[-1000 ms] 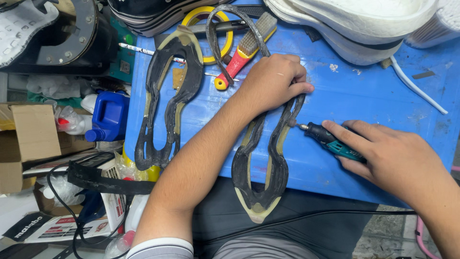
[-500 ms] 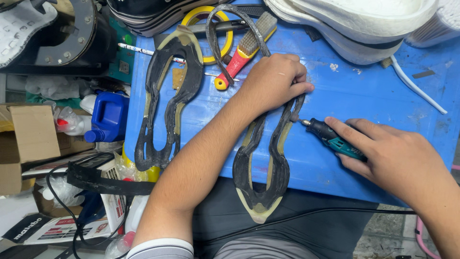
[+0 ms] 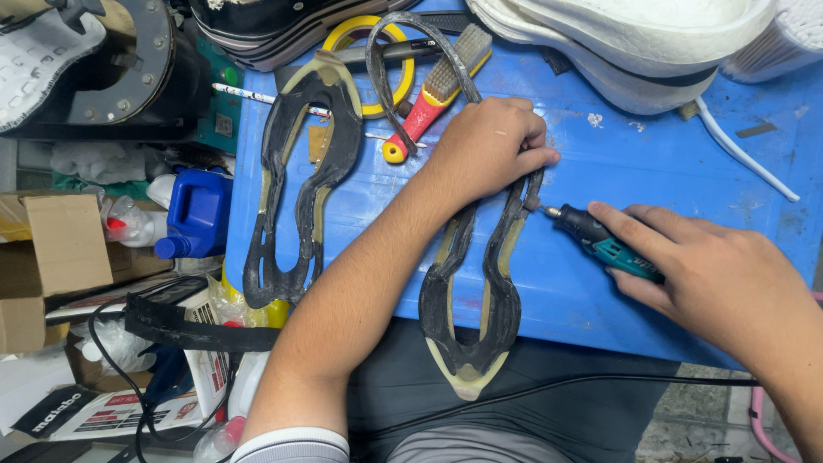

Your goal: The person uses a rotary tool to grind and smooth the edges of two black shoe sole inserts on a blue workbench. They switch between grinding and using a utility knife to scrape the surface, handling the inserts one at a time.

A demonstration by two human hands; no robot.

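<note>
2 outsole frames on the blue worktable: 1 black skeletal outsole under the hands, its toe overhanging the table's near edge, and a second outsole frame lying to its left. Left hand pressed flat, fingers curled over the upper end of the worked outsole, pinning it down. Right hand wrapped around a teal-and-black rotary tool, pen-style. Since half a second ago: tool tip moved leftward, now touching the outsole's right rail just below the left fingers, where a gap showed before. Judged as grinding contact just made on that rail. Beyond the worked outsole: red-handled brush, yellow tape roll.
</note>
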